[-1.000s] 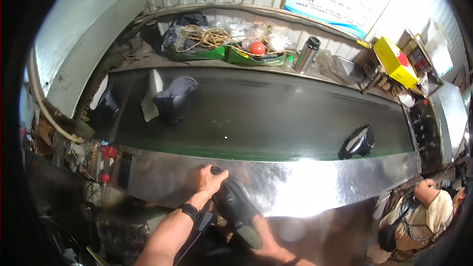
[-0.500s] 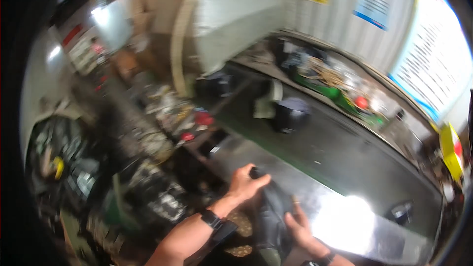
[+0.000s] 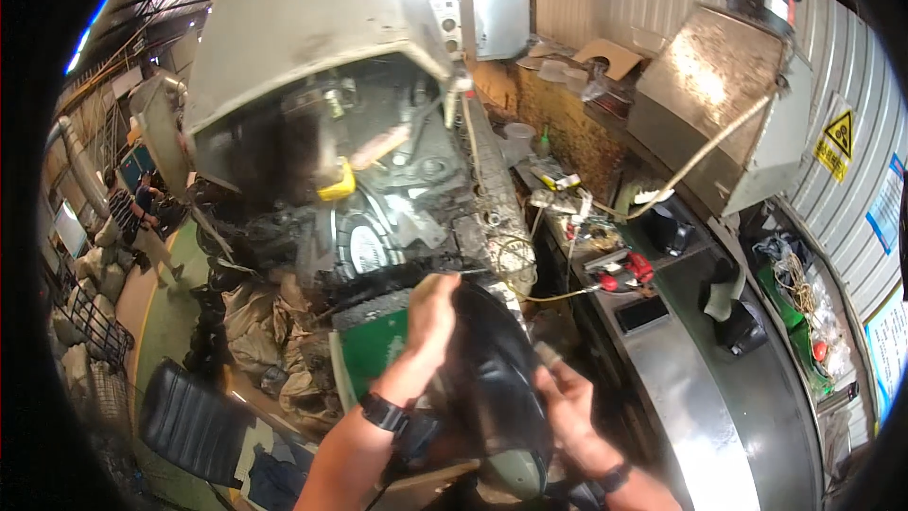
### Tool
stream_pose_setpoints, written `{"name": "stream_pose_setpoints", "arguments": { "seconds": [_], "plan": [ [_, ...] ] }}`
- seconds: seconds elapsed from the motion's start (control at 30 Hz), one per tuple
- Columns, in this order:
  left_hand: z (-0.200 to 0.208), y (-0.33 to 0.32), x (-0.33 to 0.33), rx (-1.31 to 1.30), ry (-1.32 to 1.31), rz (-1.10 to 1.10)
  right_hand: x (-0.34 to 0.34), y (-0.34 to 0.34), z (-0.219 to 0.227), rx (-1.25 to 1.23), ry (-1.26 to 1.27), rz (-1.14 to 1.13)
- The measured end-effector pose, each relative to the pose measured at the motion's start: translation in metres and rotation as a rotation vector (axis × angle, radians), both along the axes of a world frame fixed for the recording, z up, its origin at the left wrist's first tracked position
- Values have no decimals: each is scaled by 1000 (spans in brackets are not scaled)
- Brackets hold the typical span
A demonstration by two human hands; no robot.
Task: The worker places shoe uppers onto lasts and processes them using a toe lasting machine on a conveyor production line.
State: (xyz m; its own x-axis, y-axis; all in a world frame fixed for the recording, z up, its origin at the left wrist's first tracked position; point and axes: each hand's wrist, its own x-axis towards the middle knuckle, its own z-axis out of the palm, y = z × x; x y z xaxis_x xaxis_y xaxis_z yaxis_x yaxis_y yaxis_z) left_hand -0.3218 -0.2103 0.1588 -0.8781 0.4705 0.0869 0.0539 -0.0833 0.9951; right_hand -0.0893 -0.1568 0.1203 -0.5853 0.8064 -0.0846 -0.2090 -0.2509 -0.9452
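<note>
Workshop interior, crowded, with a corrugated wall [image 3: 856,57] at two o'clock. Nearest entry: black boot piece [image 3: 497,369], one, at six o'clock, raised between our hands, glossy along its flank, pale-green end [image 3: 518,473] toward us. Left hand [image 3: 430,322], at half past six: grasping the piece at its far end, thumb uppermost, most fingers hidden behind. Right hand [image 3: 569,407], at five o'clock: alongside the right flank, fingers partly bent; whether it grips or only steadies, we cannot tell. Handling note: we judge the piece stiff in the body, moderately heavy, perhaps slippery where it shines, likelier to scuff than to break. Best holds, in our view: the far end, with support beneath the pale-green end. Next outward: green panel [image 3: 374,345], at seven o'clock; black chair [image 3: 189,426], at eight; shiny metal surface [image 3: 676,388], at four, bordering a dark belt [image 3: 768,397]. On the belt, toward four o'clock: dark shoe part [image 3: 742,329], with a pale piece [image 3: 724,295] just beside it. Farther: red fitting [image 3: 634,270], at half past three; pale machine hood [image 3: 312,19], at eleven. Farthest: two people [image 3: 123,206], at nine.
</note>
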Motion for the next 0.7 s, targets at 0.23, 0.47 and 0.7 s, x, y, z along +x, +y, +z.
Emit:
{"name": "stream_pose_setpoints", "arguments": {
  "seconds": [0.23, 0.47, 0.7],
  "plan": [
    [39, -100, -81, 331, -535, -19, -127, -39, 31, -258, 99, 200],
    [5, -144, -70, 500, -764, -47, -203, -58, 32, -406, 54, 244],
    [-17, -129, -100, 498, -816, -122, -243, -50, 37, -478, -16, 267]
  ]
}}
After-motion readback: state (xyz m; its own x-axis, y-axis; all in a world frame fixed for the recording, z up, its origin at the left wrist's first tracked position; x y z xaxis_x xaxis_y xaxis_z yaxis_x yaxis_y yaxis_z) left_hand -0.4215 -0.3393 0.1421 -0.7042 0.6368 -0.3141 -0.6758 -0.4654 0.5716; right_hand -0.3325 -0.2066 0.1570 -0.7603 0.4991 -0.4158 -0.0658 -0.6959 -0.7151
